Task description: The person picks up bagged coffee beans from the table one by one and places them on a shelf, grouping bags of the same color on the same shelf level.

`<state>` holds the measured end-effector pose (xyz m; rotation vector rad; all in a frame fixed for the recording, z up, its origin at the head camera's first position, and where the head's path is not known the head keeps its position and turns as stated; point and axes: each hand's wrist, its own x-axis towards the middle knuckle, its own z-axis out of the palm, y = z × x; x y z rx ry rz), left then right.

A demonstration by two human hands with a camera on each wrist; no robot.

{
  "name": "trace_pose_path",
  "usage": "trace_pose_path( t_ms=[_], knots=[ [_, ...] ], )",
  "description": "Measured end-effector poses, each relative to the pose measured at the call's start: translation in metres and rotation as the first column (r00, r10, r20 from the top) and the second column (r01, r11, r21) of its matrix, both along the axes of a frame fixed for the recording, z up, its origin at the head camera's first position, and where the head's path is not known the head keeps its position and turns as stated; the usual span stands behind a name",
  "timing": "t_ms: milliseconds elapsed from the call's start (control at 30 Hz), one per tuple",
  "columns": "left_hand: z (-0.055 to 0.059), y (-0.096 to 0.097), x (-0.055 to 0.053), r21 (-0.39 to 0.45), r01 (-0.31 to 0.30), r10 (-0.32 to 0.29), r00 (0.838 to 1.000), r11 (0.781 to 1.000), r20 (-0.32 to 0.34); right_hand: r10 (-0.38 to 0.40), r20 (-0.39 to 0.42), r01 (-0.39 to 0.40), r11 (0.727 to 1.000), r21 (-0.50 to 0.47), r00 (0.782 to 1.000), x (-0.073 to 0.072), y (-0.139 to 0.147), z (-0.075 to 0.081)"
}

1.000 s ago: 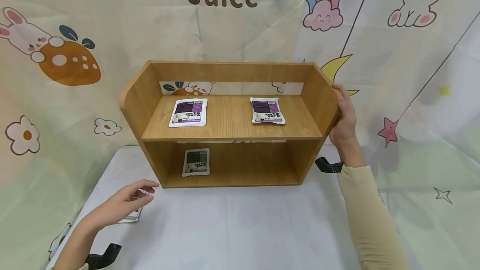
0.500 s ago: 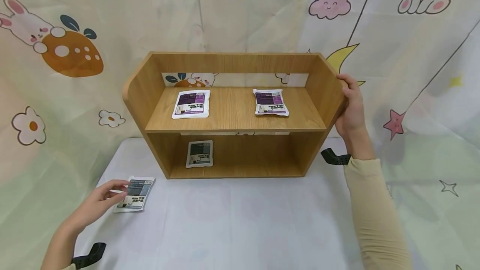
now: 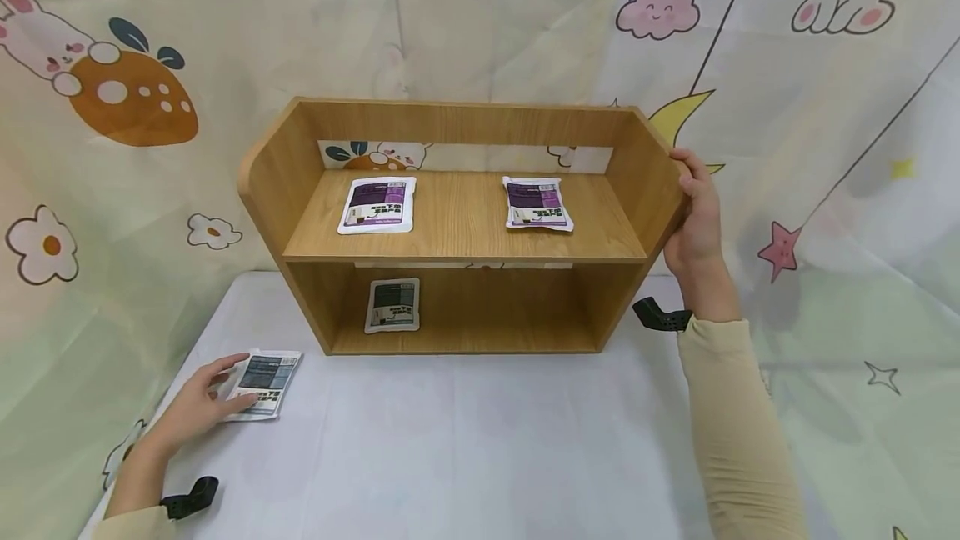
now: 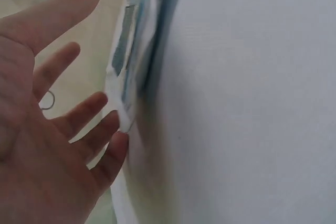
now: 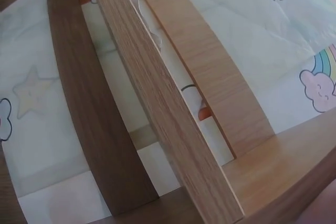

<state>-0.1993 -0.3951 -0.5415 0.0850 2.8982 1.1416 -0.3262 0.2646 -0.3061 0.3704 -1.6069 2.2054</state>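
Observation:
My left hand (image 3: 193,408) is at the left of the table beside a white packet (image 3: 272,372) with a blue-grey label. Its thumb overlaps the packet's lower left corner in the head view. From the left wrist, the fingers are spread and loosely bent, with the fingertips close to the packet's edge. A two-tier wooden shelf (image 3: 461,219) stands in front of me, and my right hand (image 3: 697,236) grips its right side panel, fingers at the sloped edge. The right wrist view shows mostly the shelf's boards (image 5: 163,103).
Two purple-labelled packets lie on the upper tier, one left (image 3: 377,205) and one right (image 3: 537,204). A green-labelled packet (image 3: 393,305) leans in the lower tier's left part. A white cloth covers the table (image 3: 465,440); a printed curtain (image 3: 480,48) hangs behind.
My left hand has moved left and back from the shelf's lower left corner to the blue-grey packet, its thumb now over the packet. The right hand keeps its grip on the shelf.

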Motion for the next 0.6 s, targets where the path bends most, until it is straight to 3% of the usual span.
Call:
trace_pose_path(
  t_ms=[100,200,467,600],
  knots=[
    [-0.008,0.001,-0.003,-0.03,-0.002,0.002,1.0,1.0,-0.017,-0.008,-0.01,0.008,1.0,0.005,1.0,-0.001,-0.001,-0.002],
    [-0.013,0.004,-0.007,-0.04,0.0,0.001,1.0,0.999,0.01,-0.026,-0.002,0.026,1.0,0.007,1.0,0.0,-0.002,-0.002],
    [-0.008,0.013,-0.013,0.009,0.078,-0.078,0.997,0.997,-0.003,-0.074,0.02,0.074,0.996,0.04,0.997,-0.001,-0.006,0.0],
    [-0.01,0.014,-0.015,0.005,0.074,-0.074,0.997,0.997,0.031,-0.085,0.017,0.084,0.996,0.039,0.996,-0.001,-0.007,-0.001]
  ],
)
